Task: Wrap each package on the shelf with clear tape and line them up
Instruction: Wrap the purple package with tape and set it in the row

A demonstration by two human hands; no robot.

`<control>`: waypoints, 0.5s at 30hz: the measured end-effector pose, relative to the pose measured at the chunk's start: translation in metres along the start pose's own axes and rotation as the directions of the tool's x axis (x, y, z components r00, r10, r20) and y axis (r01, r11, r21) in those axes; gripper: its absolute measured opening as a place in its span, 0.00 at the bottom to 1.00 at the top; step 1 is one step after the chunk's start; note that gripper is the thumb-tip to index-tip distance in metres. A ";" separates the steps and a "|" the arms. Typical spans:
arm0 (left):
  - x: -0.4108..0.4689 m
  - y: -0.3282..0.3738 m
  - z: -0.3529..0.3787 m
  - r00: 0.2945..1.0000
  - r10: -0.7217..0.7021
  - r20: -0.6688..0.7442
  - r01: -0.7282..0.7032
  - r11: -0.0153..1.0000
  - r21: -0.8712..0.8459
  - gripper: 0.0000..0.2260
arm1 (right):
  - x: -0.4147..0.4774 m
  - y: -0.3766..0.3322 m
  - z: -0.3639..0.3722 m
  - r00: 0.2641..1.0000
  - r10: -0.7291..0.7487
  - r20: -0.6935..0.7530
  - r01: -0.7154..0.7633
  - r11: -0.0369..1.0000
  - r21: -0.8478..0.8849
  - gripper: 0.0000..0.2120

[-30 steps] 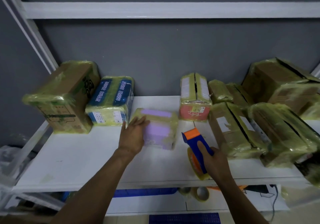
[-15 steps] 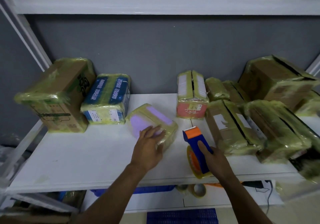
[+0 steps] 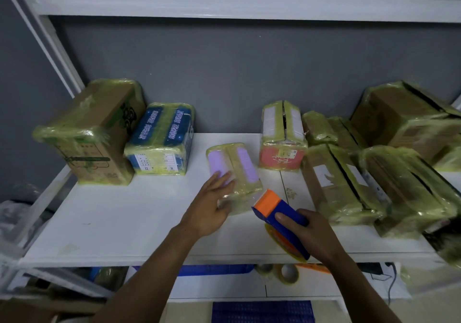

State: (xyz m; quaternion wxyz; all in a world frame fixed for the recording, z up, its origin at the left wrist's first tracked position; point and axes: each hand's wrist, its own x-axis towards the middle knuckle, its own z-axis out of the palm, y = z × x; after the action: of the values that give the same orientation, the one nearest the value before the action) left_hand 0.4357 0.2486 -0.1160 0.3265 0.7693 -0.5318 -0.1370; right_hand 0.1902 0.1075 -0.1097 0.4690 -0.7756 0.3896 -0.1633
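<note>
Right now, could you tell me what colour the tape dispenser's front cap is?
Orange, on the blue plastic tape dispenser; clearest in head view.

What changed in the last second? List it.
The left hand turned the purple package from sideways to end-on toward the wall, sliding to its near end. The right hand holds the tape dispenser as before; other packages stayed put.

On white shelf board [image 3: 119, 225], brown tape-wrapped carton [image 3: 89, 133] stood far left, blue wrapped package [image 3: 162, 143] just right of it, purple wrapped package [image 3: 237, 168] lay centre, orange-and-blue tape dispenser [image 3: 270, 206] just before it.
</note>
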 end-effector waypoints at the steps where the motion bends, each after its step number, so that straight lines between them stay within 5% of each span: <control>1: -0.005 0.009 -0.001 0.995 -0.025 -0.094 0.015 0.994 -0.107 0.22 | -0.001 -0.002 0.000 1.000 -0.023 0.011 0.023 1.000 -0.012 0.34; 3: -0.015 0.026 0.001 0.980 -0.116 -0.162 0.058 0.944 -0.324 0.13 | -0.002 -0.007 0.000 0.998 -0.059 0.033 0.059 0.998 -0.010 0.34; 7: -0.027 0.047 0.007 0.963 -0.270 0.000 0.214 0.764 -0.608 0.07 | -0.005 -0.015 -0.001 0.990 -0.116 0.085 0.114 0.993 0.030 0.32; 15: -0.030 0.051 0.009 0.951 -0.307 0.030 0.254 0.726 -0.639 0.08 | -0.011 -0.023 -0.003 0.976 -0.170 0.133 0.169 0.985 0.020 0.30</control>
State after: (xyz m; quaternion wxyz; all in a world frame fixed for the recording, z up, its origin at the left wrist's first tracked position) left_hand 0.3818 0.2619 -0.0938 0.5630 0.6894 -0.3182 -0.3263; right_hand 0.1919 0.1200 -0.0877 0.4818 -0.8132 0.2890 -0.1519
